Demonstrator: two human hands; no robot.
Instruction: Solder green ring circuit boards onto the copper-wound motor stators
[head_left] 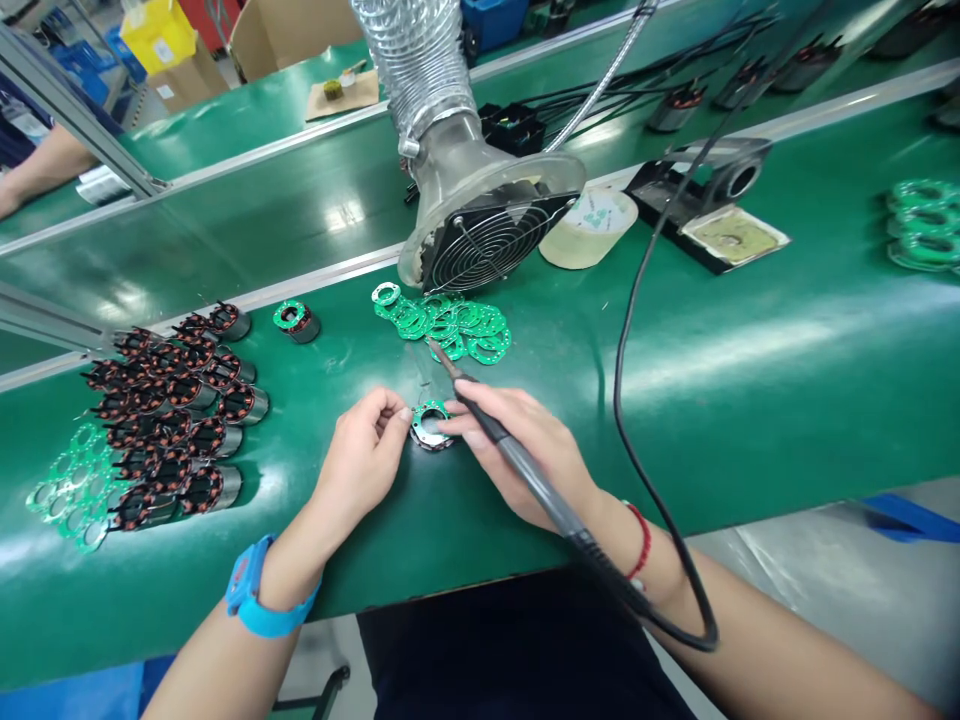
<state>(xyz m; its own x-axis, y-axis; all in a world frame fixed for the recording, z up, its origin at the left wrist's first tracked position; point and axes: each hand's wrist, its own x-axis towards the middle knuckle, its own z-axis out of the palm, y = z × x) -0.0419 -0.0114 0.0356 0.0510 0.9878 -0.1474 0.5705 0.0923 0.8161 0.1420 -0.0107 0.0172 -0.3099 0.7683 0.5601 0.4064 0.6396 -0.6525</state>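
Observation:
A small motor stator topped with a green ring board sits on the green bench mat, between my two hands. My left hand pinches its left edge with curled fingers. My right hand touches its right edge with the fingertips and grips a black soldering iron, whose tip points up and away toward a pile of green ring boards. The iron's black cable loops off to the right and back.
Several wound stators lie in rows at left, with green ring boards beside them and one lone stator behind. A fume extractor fan on a silver hose, a tape roll and an iron stand stand behind. Another person's arm shows far left.

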